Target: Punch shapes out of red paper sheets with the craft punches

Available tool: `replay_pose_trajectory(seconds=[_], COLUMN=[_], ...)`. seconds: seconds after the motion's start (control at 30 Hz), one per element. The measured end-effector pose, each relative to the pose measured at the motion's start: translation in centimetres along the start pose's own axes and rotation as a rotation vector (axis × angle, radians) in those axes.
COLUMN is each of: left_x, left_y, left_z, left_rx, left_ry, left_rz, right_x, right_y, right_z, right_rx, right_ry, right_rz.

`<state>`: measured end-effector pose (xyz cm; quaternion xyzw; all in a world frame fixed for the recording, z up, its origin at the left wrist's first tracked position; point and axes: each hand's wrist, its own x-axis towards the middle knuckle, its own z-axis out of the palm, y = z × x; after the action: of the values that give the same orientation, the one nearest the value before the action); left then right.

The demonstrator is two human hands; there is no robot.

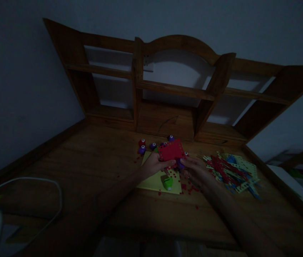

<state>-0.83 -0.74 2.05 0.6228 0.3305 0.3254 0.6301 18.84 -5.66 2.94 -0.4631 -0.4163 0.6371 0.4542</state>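
Holding a hole-edged red card [170,151] over yellow paper [151,181], left hand [152,166] pinching its lower edge, right hand [196,170] gripping a little purple punch [180,164] against it, green punch [168,184] nearby, red bits [183,186] littering the bench [87,167]

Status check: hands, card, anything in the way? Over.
Left hand gripping red card, holed along its edges. Right hand on purple punch at card's lower edge. Nearby: green punch on yellow sheet, red scraps scattered.
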Motion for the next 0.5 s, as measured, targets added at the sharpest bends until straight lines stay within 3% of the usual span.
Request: replay_pose_trajectory(seconds=[0.37,0.5], left_x=[0.11,0.18], left_y=[-0.50,-0.64], left_z=[-0.16,0.25], left_rx=[0.011,-0.034], left_ry=[-0.053,-0.040], left_rz=[0.066,0.019], right_x=[0.09,-0.02], right_y=[0.38,0.61], right_z=[0.31,0.30], right_rx=[-0.019,0.001], right_ry=[0.028,0.025], right_rz=[-0.033,-0.055])
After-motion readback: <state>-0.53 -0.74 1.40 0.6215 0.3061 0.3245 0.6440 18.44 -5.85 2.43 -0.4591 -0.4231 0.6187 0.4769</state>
